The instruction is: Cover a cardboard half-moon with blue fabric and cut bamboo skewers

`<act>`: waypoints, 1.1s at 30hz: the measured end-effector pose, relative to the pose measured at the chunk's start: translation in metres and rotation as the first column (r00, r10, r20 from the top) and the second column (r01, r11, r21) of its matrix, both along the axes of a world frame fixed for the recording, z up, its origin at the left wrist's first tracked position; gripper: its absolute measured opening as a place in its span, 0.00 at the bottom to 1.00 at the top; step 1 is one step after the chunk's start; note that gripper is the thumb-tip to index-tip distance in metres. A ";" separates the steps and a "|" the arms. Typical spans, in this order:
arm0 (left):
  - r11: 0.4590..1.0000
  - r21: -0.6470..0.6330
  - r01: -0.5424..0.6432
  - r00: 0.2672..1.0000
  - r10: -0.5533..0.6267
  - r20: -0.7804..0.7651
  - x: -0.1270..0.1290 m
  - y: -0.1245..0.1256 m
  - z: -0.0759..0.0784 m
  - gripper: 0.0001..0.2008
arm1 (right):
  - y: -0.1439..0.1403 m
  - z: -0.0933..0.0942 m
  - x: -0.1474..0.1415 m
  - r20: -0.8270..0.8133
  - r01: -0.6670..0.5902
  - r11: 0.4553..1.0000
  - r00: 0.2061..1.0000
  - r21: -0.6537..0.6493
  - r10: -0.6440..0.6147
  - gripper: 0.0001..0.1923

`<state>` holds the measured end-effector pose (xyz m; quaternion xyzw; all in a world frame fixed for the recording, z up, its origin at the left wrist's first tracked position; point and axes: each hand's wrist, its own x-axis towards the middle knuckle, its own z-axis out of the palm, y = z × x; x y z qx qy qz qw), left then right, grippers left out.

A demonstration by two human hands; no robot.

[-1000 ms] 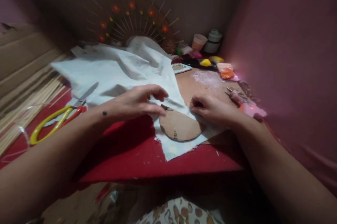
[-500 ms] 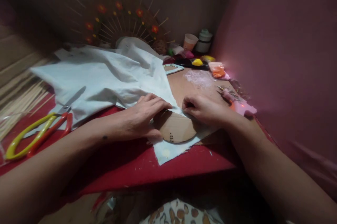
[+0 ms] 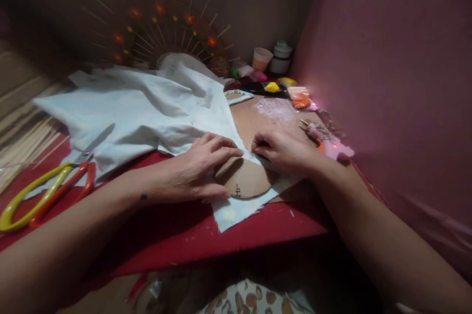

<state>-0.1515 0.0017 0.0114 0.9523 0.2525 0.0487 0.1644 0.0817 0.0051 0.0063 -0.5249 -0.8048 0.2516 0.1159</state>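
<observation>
1. Pressing flat, the left hand [image 3: 197, 169] lay palm-down with fingers [image 3: 221, 149] spread and extended, not gripping; fingertips rested on the edge of the white cloth [image 3: 147, 107], the thumb lay along the left rim of the round brown cardboard disc [image 3: 245, 183].
2. Right hand [image 3: 283, 149] had fingers [image 3: 262, 145] curled and pinched together on the fold of the white cloth at the disc's upper edge; what exactly sat between the fingertips couldn't be told.
3. Both hands met just above the disc, fingertips near each other but apart.
4. Disc lay on a lower flap of the white cloth, near the front edge of the red table top [image 3: 184, 235]; a small dark mark showed near the disc's lower rim.
5. Rest of the cloth was bunched and spread up-left across the table.
6. Yellow-and-red-handled scissors [image 3: 47, 193] lay well left of the left hand, blades tucked under the cloth edge.
7. Pink glue gun [image 3: 328, 141] lay just right of the right hand on a brown board [image 3: 265, 117].
8. Bundle of thin wooden sticks [image 3: 25, 137] sat far left.
9. Coloured clay lumps [image 3: 291, 90], a paper cup [image 3: 261, 58] and a white jar [image 3: 280, 58] stood at the back, beside a stick fan with red flowers [image 3: 162, 28].
</observation>
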 end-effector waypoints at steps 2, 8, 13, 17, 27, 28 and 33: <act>1.000 0.013 0.006 1.000 -0.006 0.013 0.002 -0.002 -0.001 0.27 | -0.001 0.003 0.000 -0.023 0.021 1.000 0.999 -0.008 -0.022 0.08; 0.999 0.044 0.012 1.000 -0.012 0.003 0.006 -0.003 -0.004 0.24 | -0.003 0.015 0.002 0.009 0.042 0.998 0.999 -0.043 -0.042 0.07; 0.999 0.029 0.017 1.000 -0.017 0.011 0.005 -0.002 -0.005 0.25 | -0.009 0.018 0.004 0.233 0.011 0.999 0.973 -0.040 -0.002 0.05; 0.999 0.042 0.027 0.999 -0.028 0.031 0.005 -0.002 -0.007 0.25 | -0.015 0.019 0.002 0.337 -0.003 0.999 0.941 -0.042 0.017 0.06; 0.982 0.177 0.066 0.997 -0.070 0.020 0.005 0.003 -0.017 0.26 | -0.017 0.017 0.005 0.204 -0.027 1.000 0.979 -0.001 0.027 0.06; 0.982 0.179 0.067 0.997 -0.072 0.020 0.004 0.004 -0.018 0.26 | -0.016 0.017 0.005 0.176 -0.030 1.000 0.984 -0.009 0.031 0.06; 0.979 0.189 0.073 0.996 -0.082 0.039 0.004 0.004 -0.018 0.25 | -0.015 0.019 0.006 0.111 -0.032 0.998 0.993 -0.056 0.038 0.10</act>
